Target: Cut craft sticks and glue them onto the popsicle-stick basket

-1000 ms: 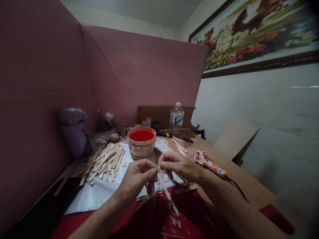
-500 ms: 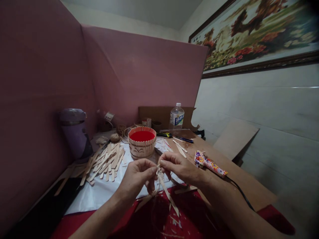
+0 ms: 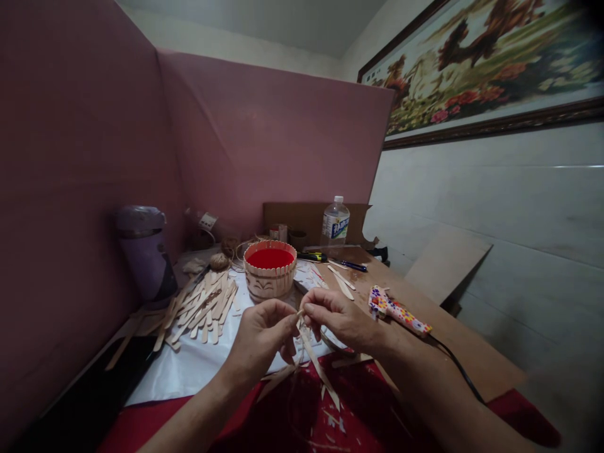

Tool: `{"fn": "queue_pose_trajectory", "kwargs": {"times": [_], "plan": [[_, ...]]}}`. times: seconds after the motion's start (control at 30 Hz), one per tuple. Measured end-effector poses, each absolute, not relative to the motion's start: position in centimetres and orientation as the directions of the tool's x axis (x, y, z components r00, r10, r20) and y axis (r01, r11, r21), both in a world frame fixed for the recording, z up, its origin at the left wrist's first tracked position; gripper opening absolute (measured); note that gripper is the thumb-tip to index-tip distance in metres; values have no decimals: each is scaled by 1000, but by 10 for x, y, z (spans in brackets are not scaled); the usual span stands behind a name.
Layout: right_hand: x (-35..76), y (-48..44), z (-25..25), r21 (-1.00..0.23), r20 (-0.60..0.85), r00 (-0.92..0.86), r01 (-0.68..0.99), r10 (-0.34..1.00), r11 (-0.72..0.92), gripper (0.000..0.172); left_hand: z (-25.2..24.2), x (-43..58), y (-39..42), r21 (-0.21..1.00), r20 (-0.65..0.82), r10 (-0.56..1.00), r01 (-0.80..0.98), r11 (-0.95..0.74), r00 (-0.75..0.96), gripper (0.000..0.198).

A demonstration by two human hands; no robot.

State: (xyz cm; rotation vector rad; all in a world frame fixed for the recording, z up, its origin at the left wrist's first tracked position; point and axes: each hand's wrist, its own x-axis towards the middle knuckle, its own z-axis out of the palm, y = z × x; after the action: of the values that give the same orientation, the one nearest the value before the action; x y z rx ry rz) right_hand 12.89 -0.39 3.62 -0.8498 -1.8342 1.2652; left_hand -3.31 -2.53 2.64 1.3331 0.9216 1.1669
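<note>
My left hand (image 3: 268, 328) and my right hand (image 3: 333, 314) meet in front of the basket, thumbs and fingertips pinched together. Between them is a small pale strip (image 3: 301, 314), mostly covered by the fingers; whether it is wood or twine I cannot tell. A thin strand seems to hang below it. Under the hands a pointed wooden stick (image 3: 323, 376) slants across the red cloth (image 3: 264, 428), among pale shavings. Just beyond stands a round basket (image 3: 270, 284) sided with wooden sticks, with a scalloped rim and a bright red inside.
A pile of craft sticks (image 3: 207, 308) lies left on white sheeting (image 3: 165, 371), with a purple tumbler (image 3: 144, 251) behind. At right lies a flower-patterned glue gun (image 3: 396, 311) with a black cord. Farther back are a plastic bottle (image 3: 336, 223), a yellow-black cutter (image 3: 312, 257) and a twine ball (image 3: 219, 262).
The hands keep almost the same place and pinch. The pale piece between the fingertips shows a little less and lies slightly differently. The whole view has shifted a touch.
</note>
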Motion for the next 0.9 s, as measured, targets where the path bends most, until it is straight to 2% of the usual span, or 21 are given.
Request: {"fn": "queue_pose_trajectory", "kwargs": {"times": [0.07, 0.13, 0.23, 0.33, 0.4, 0.43, 0.53, 0.57, 0.63, 0.8, 0.9], "plan": [[129, 0, 35, -946, 192, -489, 140, 851, 294, 13, 27, -33, -25, 988, 126, 969, -109, -104, 211, 27], [129, 7, 34, -896, 239, -412, 256, 879, 363, 12, 27, -33, -24, 988, 107, 974, -133, -81, 201, 27], [126, 21, 38, -683, 480, -269, 482, 835, 549, 15, 24, -34, -21, 984, 59, 981, -177, -25, 187, 27], [118, 36, 43, -469, 661, -281, 569, 696, 676, 37, 19, -38, -14, 977, 39, 987, -215, -5, 155, 28], [111, 45, 46, -376, 663, -366, 592, 653, 713, 47, 15, -42, -7, 972, 36, 993, -233, -8, 114, 29], [108, 49, 47, -338, 636, -411, 614, 654, 714, 46, 14, -45, -4, 972, 22, 996, -236, 1, 92, 29], [100, 62, 51, -258, 533, -474, 698, 701, 668, 20, 13, -52, 3, 970, -16, 1000, -243, 17, 6, 30], [99, 66, 52, -249, 519, -475, 711, 711, 658, 13, 13, -54, 4, 969, -20, 999, -247, 13, -25, 30], [97, 75, 56, -275, 539, -454, 701, 709, 658, 12, 15, -57, 7, 969, -14, 996, -247, -7, -85, 29], [101, 94, 63, -485, 577, -368, 563, 729, 669, 14, 19, -64, 12, 982, 41, 984, -177, -71, -172, 27], [103, 98, 63, -549, 576, -352, 502, 738, 668, 15, 21, -67, 14, 983, 93, 972, -137, -125, -214, 27]]}}
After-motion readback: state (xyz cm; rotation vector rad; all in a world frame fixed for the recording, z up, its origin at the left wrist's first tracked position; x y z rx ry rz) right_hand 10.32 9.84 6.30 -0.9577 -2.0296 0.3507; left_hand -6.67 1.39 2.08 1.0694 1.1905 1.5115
